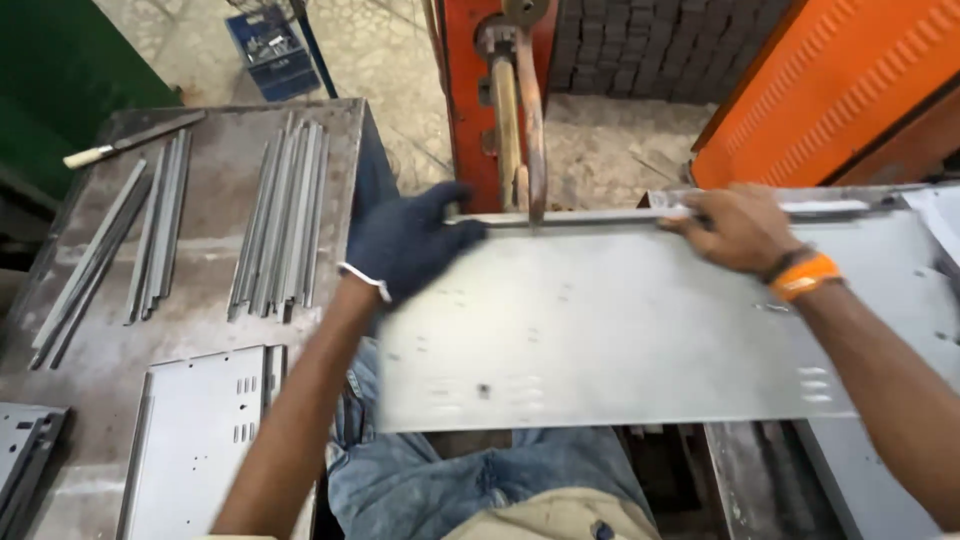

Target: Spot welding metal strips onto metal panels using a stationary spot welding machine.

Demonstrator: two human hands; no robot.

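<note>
Left of the flat grey sheet-metal panel [620,320], thin metal strips [278,225] are lying on a scuffed steel table [200,300]. Gripping the panel's far edge, the dark-gloved left hand [408,243] and bare right hand [735,228] are closing on it beneath the orange machine's electrode arm [528,110].

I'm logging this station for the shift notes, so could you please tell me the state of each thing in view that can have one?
Left hand: gloved, gripping the sheet's far edge.
Right hand: bare, pressing a strip onto the same edge.
Metal sheet: flat, held across the lap, far edge under the machine's electrode arm.
Electrode arm: tip down at the sheet's edge.
Metal strips: lying loose in bundles on the table.
Punched panel: lying flat on the table.
</note>
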